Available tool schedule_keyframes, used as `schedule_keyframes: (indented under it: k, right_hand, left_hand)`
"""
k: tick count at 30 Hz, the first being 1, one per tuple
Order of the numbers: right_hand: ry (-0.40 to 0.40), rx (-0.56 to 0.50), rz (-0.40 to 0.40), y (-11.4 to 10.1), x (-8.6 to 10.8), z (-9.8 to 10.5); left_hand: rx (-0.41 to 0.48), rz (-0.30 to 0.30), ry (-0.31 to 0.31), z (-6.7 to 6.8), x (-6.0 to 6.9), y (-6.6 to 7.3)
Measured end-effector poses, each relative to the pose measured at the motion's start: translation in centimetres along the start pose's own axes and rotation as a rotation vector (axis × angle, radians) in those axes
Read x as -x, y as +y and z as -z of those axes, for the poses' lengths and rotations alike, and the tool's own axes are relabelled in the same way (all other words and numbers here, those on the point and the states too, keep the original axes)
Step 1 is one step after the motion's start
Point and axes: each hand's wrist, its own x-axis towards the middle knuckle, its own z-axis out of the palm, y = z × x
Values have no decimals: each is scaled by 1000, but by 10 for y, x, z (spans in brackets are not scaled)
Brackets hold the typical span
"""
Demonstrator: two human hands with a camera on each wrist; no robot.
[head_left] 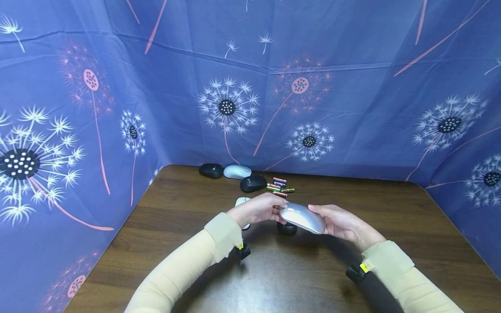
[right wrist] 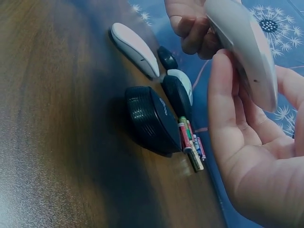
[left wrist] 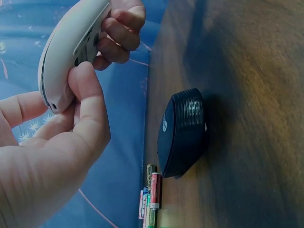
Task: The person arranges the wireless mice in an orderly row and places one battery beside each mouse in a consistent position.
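Note:
Both hands hold a silver computer mouse (head_left: pixel 303 217) above the table, one at each end. My left hand (head_left: pixel 260 208) pinches its left end, and the thumb presses on the underside in the left wrist view. The other end is gripped by my right hand (head_left: pixel 344 224), with fingers curled beneath it. Dark details show on the mouse's underside (left wrist: pixel 88 47), partly covered by fingers. Below the held mouse, a black ribbed object (left wrist: pixel 183 133) with a small logo rests on the table. A white mouse (right wrist: pixel 135 50) lies beside it, partly hidden by my left hand in the head view.
Toward the back of the brown wooden table (head_left: pixel 203 204) lie two black mice (head_left: pixel 211 170) and a pale blue-white mouse (head_left: pixel 237 171). Several small batteries (head_left: pixel 277 187) are clustered to their right. A blue dandelion-patterned cloth (head_left: pixel 250 143) hangs behind the table and along its sides.

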Motion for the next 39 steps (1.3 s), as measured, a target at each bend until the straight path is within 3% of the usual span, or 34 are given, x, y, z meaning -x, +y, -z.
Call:
schedule_keyframes:
  k: [6,14,17,24,31,39]
  right_hand:
    - [1,-12,9,2,1,0]
    - [129,-60,25,-1,9,3]
    - [167,-106,44,-2,13,7]
    - [174,-164,108,1,25,16]
    - [201,-195,163,7,37,25]
    - [218,-206,202,20,44,34]
  left_hand:
    - [-2,15,21,-1,-2,0]
    - [168,-9,226,-14,-9,-3]
    - [204,-33,270,-22,-11,-5]
    - [252,-73,253,-45,-11,-10]
    - [317,-123,305,-60,-15,-13]
    - [237,-127,303,-71,-28,-20]
